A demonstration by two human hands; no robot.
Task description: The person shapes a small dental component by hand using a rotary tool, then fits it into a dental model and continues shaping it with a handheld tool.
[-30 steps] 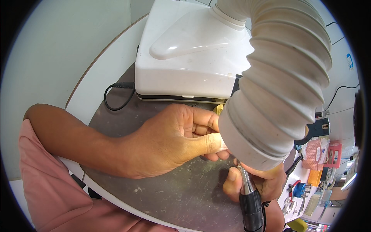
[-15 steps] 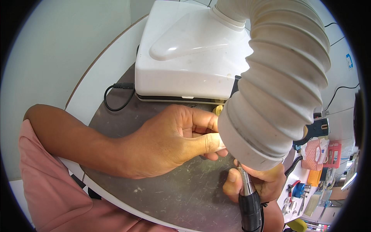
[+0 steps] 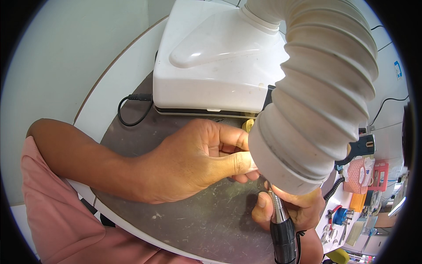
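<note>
My left hand is curled in a pinch just under the mouth of a wide ribbed white hose; whatever it pinches is hidden behind the fingers and the hose. My right hand grips a slim rotary handpiece with a silver neck and black body, its tip pointing up toward the left fingertips beneath the hose mouth. Both hands hover over a dark, scuffed round mat. A small yellow piece shows behind the left fingers.
A white box-shaped extractor unit stands at the back of the mat, with a black cable plugged at its left. A white table edge curves round the mat. Small tools and coloured containers crowd the right side.
The right hand and handpiece have shifted very slightly; the left hand holds its pinch in place.
</note>
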